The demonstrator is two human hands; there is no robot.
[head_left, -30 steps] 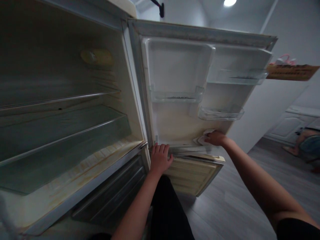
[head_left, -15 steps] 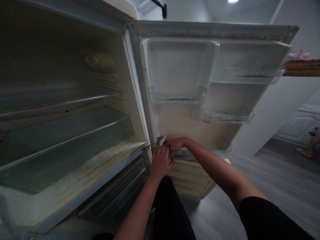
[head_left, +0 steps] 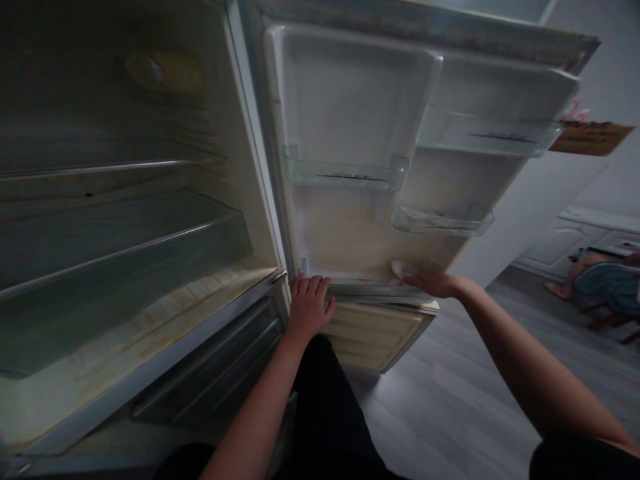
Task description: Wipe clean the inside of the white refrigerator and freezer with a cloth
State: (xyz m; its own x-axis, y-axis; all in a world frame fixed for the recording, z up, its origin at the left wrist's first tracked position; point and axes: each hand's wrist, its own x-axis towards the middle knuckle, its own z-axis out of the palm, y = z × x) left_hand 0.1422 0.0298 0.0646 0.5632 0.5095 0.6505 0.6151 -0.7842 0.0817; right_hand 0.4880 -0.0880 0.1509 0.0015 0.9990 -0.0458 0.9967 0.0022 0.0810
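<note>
My right hand [head_left: 434, 283] is closed on a white cloth [head_left: 401, 269], at the outer end of the bottom of the open fridge door [head_left: 345, 233]. Its thumb side is hidden. At the hinge end, my left hand [head_left: 311, 308] lies over the front edge of the door's lowest shelf [head_left: 367, 291], fingers stretched and thumb apart, with nothing seen in it. Higher on the door's inside sit clear plastic bins, one on the left [head_left: 345, 175] and one at lower right [head_left: 440, 221].
Stained, dim fridge insides with glass shelves [head_left: 125, 250] lie to the left; a yellowish rounded object [head_left: 170, 73] is at the back. Below stands a second open door [head_left: 375, 333]. A cardboard box [head_left: 593, 138] is behind. Another person's leg [head_left: 580, 277] shows at far right.
My right hand has moved right with the white cloth, from beside my left hand to the door's outer end. My left hand stays near the hinge. The view has tilted downward.
</note>
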